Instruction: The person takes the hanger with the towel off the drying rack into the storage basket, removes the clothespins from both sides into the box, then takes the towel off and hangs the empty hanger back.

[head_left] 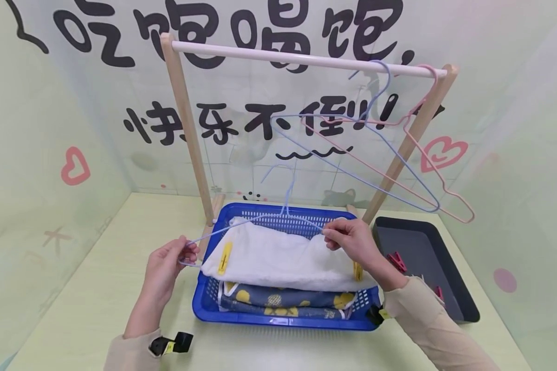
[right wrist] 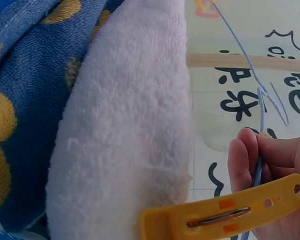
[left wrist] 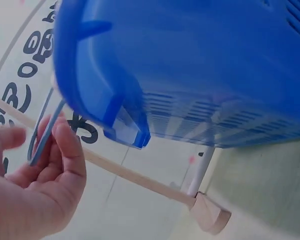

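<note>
My left hand (head_left: 164, 265) holds the left end of a light blue wire hanger (head_left: 288, 198). In the left wrist view that bent end (left wrist: 46, 131) lies among my curled fingers. With thumb and fingertips my right hand (head_left: 353, 242) pinches the hanger's right shoulder. A white towel (head_left: 278, 257) hangs from the hanger, fastened by a yellow clothespin (head_left: 225, 257) at the left and another yellow clothespin (right wrist: 220, 215) at the right. Beneath it, a folded navy towel with yellow patterns (head_left: 278, 300) lies in a blue basket (head_left: 283, 322).
Behind the basket stands a wooden rack with a white rod (head_left: 269, 55). A blue hanger (head_left: 382, 134) and a pink hanger (head_left: 438, 170) hang at its right end. On the right, a dark grey tray (head_left: 427, 247) contains red clothespins (head_left: 397, 262).
</note>
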A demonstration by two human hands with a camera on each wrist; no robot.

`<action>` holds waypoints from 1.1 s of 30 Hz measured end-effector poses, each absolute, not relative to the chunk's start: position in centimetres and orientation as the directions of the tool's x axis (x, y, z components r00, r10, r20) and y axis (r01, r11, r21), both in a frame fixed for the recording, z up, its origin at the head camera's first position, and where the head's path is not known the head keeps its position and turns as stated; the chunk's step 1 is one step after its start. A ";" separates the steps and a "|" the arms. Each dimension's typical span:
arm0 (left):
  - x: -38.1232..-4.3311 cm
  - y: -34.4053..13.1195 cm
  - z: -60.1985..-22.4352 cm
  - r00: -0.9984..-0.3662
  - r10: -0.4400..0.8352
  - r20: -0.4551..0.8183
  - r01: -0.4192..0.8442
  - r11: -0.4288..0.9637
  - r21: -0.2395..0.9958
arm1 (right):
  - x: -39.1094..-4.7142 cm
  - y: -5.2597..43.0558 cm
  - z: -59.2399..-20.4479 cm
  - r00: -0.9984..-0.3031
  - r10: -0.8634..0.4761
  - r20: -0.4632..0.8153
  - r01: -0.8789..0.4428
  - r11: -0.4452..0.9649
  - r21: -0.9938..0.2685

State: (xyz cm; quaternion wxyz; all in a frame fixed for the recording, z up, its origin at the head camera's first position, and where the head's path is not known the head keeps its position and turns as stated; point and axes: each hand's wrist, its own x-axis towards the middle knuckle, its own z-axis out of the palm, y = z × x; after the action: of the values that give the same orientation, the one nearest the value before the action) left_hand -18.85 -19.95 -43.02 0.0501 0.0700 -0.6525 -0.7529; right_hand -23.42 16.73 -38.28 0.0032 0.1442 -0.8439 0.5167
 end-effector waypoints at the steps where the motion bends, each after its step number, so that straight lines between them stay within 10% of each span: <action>1: -18.8 -20.0 -43.1 -0.987 -0.155 -0.043 -0.030 -0.085 0.996 | -23.5 16.6 -38.4 -0.960 -0.243 0.142 -0.238 0.427 -0.872; 10: -18.5 -19.9 -43.3 -0.994 -0.095 -0.053 -0.048 -0.058 0.997 | -24.2 17.1 -38.9 -0.953 -0.304 0.010 -0.140 0.409 -0.902; 33: -18.5 -19.1 -42.9 -0.972 -0.164 -0.167 -0.127 -0.230 0.965 | -21.3 23.6 -37.8 -0.878 -0.472 0.081 -0.420 0.680 -0.601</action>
State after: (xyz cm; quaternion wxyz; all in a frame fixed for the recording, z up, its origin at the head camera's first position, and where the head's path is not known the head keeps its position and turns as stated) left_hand -18.50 -19.07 -42.94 0.0121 0.1172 -0.6203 -0.7755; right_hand -21.32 23.59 -37.75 -0.0403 0.2436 -0.9155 0.3177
